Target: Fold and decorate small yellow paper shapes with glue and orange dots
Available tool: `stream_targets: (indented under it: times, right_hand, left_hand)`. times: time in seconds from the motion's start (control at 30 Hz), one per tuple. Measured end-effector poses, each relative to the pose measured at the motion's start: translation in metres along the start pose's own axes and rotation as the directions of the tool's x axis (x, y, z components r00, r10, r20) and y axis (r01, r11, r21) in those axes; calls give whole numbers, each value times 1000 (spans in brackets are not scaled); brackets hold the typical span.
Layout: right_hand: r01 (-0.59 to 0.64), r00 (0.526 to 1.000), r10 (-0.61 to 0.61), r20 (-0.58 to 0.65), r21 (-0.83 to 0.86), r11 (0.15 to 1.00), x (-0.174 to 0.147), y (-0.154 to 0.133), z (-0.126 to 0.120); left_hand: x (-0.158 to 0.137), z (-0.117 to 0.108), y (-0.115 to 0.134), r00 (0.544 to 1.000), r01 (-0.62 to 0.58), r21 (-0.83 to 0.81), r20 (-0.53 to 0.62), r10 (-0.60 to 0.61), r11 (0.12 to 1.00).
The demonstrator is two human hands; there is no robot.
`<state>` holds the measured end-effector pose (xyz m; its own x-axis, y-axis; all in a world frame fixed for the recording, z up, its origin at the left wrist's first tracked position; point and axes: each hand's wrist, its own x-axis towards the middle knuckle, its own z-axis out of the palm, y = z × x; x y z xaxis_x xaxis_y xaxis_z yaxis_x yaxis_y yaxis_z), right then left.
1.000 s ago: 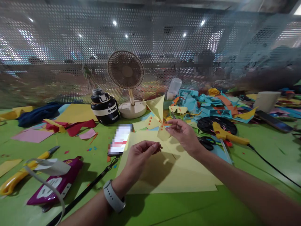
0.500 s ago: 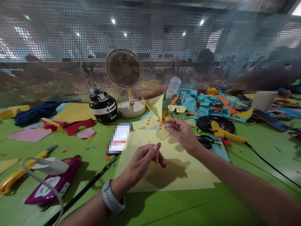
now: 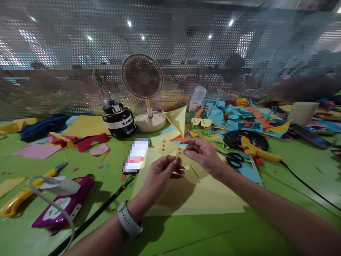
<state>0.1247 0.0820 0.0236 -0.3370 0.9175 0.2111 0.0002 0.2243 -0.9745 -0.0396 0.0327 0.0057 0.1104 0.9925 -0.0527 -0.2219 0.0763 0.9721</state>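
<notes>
A small piece of pale yellow paper (image 3: 182, 156) with orange squares on it is up between my two hands, above a large yellow sheet (image 3: 213, 199). My right hand (image 3: 204, 156) pinches its right side between thumb and forefinger. At its lower left edge my left hand (image 3: 163, 177) is closed, thumb and forefinger against the paper; the exact contact is partly hidden. Just behind lies another yellow piece (image 3: 166, 145) with orange squares. A folded yellow paper shape (image 3: 178, 120) stands farther back.
Black scissors (image 3: 234, 160) and a yellow glue gun (image 3: 257, 151) on a black round stand lie right. A phone (image 3: 135, 156), purple pouch (image 3: 64, 204) and yellow cutter (image 3: 34, 188) are left. Behind stand a fan (image 3: 142, 76), a black bottle (image 3: 118, 121) and piled blue paper (image 3: 215, 113).
My left hand has risen to the small paper piece and its fingers have curled in. My right hand has lowered slightly with the piece. The camera view has shifted a little.
</notes>
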Motion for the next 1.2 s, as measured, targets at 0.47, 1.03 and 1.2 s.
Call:
stream_targets:
  times: [0.47,1.03,1.2]
  right_hand:
    - [-49,999,48,23,74,996,-3,2,5]
    - [-47,999,46,27,35,998,-3,2,4]
    - [-19,997,23,-78,41,999,6,-11,-2]
  left_hand:
    - [2,0,-4,999,-50,35,7,50,998]
    - [1,1,-3,999,-30,28,14,30,999]
    - [2,0,-1,998,-25,6,-50,25,1000]
